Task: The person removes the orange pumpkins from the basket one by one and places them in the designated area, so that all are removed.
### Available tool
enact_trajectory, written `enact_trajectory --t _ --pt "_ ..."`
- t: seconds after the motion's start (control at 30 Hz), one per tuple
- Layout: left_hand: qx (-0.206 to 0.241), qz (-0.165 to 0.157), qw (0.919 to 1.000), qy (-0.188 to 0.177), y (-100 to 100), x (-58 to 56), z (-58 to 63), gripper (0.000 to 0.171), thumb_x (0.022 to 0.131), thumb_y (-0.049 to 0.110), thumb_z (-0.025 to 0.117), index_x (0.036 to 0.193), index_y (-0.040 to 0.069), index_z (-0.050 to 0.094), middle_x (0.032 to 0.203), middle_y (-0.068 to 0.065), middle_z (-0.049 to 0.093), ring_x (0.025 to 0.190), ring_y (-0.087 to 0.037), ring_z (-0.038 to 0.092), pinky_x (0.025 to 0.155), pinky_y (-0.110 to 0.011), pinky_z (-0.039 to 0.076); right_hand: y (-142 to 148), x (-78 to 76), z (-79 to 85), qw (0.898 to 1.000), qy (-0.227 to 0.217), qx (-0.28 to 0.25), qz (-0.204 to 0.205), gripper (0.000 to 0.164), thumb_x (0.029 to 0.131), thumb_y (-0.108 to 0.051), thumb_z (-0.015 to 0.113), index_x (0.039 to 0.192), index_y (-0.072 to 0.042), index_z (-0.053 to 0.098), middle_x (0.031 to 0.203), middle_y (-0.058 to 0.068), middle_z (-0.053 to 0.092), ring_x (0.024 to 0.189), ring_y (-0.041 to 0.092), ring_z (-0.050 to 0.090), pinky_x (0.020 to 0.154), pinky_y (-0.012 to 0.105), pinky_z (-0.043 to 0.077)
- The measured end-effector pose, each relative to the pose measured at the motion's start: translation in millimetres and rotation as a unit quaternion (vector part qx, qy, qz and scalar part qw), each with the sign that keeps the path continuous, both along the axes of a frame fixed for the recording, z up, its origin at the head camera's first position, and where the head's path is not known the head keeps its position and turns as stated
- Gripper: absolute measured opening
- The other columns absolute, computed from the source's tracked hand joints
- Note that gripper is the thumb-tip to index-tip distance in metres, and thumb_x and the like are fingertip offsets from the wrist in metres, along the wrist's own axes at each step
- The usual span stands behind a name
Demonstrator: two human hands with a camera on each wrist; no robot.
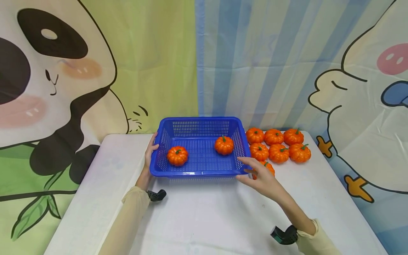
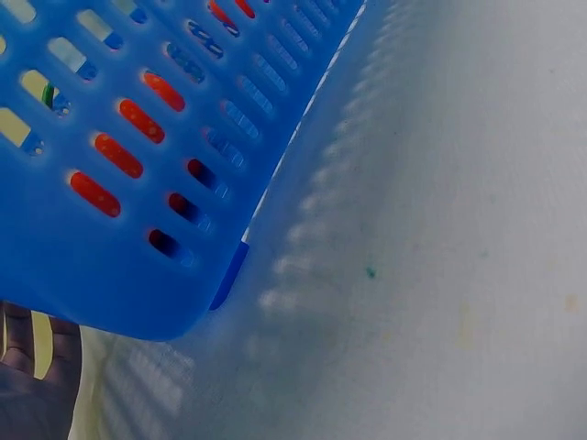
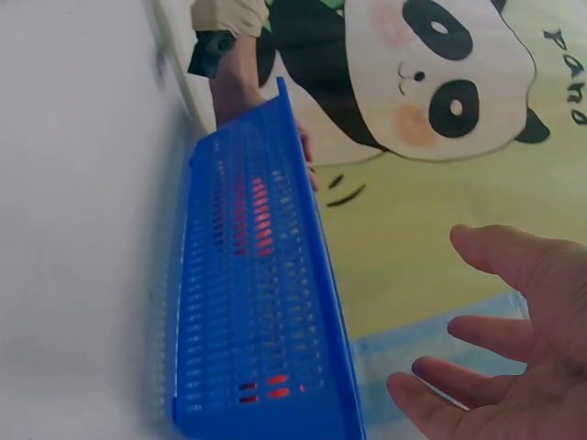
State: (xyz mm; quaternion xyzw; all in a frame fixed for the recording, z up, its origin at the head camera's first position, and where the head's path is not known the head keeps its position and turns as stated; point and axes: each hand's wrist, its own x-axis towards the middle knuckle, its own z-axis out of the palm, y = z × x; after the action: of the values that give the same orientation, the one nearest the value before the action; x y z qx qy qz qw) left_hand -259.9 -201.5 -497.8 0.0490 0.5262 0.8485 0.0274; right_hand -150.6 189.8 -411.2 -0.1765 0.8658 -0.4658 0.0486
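Observation:
A blue plastic basket (image 1: 202,173) with slotted walls stands in the middle of the table in the head view. Two small orange pumpkins are inside it, one at the left (image 1: 177,156) and one toward the right (image 1: 224,145). My left hand (image 1: 149,152) grips the basket's left side, thumb at the rim; in the left wrist view only part of this hand (image 2: 35,376) shows. At the front right corner is my right hand (image 1: 262,179), fingers apart and nothing held. The right wrist view shows this hand (image 3: 523,339) beside the basket wall (image 3: 257,275).
Several more small pumpkins (image 1: 278,153) sit in rows right of the basket, and one (image 1: 269,168) is partly hidden behind my right hand. A white-covered table (image 1: 197,216) bears everything. Behind it hangs a cartoon-printed curtain (image 1: 165,71).

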Motion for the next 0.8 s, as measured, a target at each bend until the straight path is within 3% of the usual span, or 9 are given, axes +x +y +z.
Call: enact_trajectory --t 0.23,0.6,0.8 --pt "-0.006 0.0 1.0 0.005 0 0.4 0.2 0.06 0.099 0.006 0.014 0.157 0.023 0.01 0.166 -0.003 0.004 0.152 -0.027 0.008 0.125 -0.046 0.007 -16 -3.6 7.1 0.998 0.0 0.003 0.067 0.056 0.09 -0.021 0.067 0.139 -0.003 0.048 0.144 0.02 0.046 0.131 0.04 0.046 0.101 0.045 0.049" --pt "-0.009 0.006 0.9999 0.003 2 0.9 0.8 0.06 0.099 0.006 0.014 0.157 0.022 0.01 0.166 -0.003 0.004 0.152 -0.026 0.009 0.125 -0.046 0.007 -34 -11.4 11.6 0.992 0.012 0.058 0.107 0.059 0.091 -0.027 0.067 0.141 -0.004 0.048 0.146 0.019 0.047 0.13 0.037 0.051 0.098 0.046 0.051" --pt "-0.003 0.003 1.0 0.008 0 0.6 1.3 0.06 0.099 0.006 0.014 0.157 0.022 0.009 0.166 -0.004 0.003 0.152 -0.027 0.008 0.125 -0.046 0.007 -49 -27.2 16.3 0.984 0.022 0.109 0.14 0.062 0.091 -0.029 0.066 0.144 -0.004 0.044 0.15 0.017 0.044 0.129 0.035 0.053 0.099 0.046 0.051"
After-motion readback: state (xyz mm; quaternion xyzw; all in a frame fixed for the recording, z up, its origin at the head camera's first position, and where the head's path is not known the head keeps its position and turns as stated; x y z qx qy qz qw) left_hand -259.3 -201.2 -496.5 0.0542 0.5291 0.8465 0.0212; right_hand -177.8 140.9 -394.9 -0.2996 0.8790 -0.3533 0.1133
